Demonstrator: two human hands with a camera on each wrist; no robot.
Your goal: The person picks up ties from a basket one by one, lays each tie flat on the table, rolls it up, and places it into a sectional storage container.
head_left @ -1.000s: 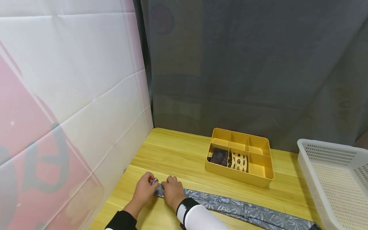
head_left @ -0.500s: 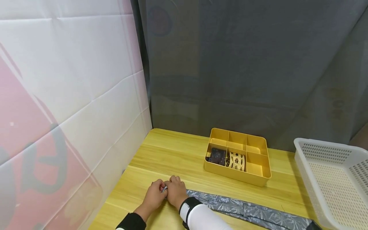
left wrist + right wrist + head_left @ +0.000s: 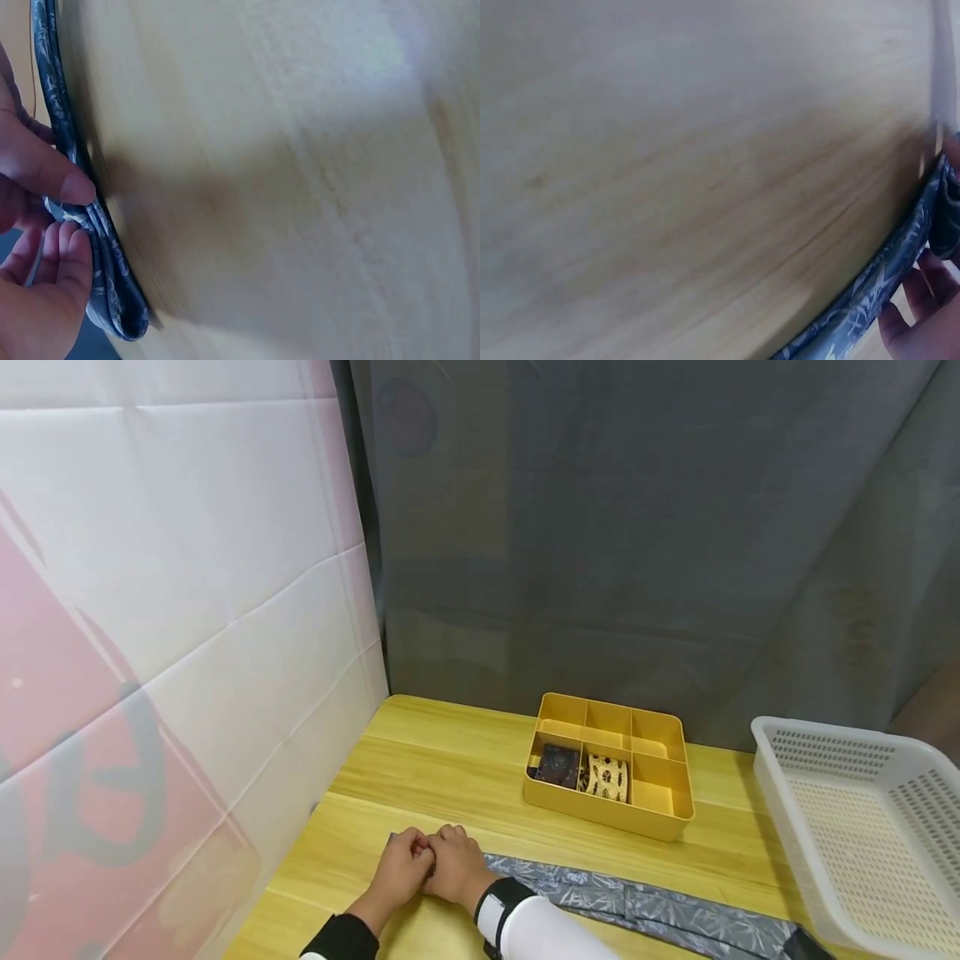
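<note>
Your wooden table (image 3: 450,752) carries everything here; well off to the right of your grip stands the white basket (image 3: 862,827), and beyond your grip, farther from you and to the right, the yellow divided tray (image 3: 607,814), with two rolled pieces in its front compartments. The grey patterned tie (image 3: 645,914) lies flat on the table, and its long axis runs from your grip away to the right, toward the basket, so all the loose length lies on your right hand's side. Your left hand (image 3: 401,870) and right hand (image 3: 453,870) sit knuckle to knuckle at the tie's left end, both curled and pinching the folded fabric. In the left wrist view your fingers (image 3: 56,259) and thumb clamp the doubled end; in the right wrist view only fingertips (image 3: 922,307) show against the tie's edge.
</note>
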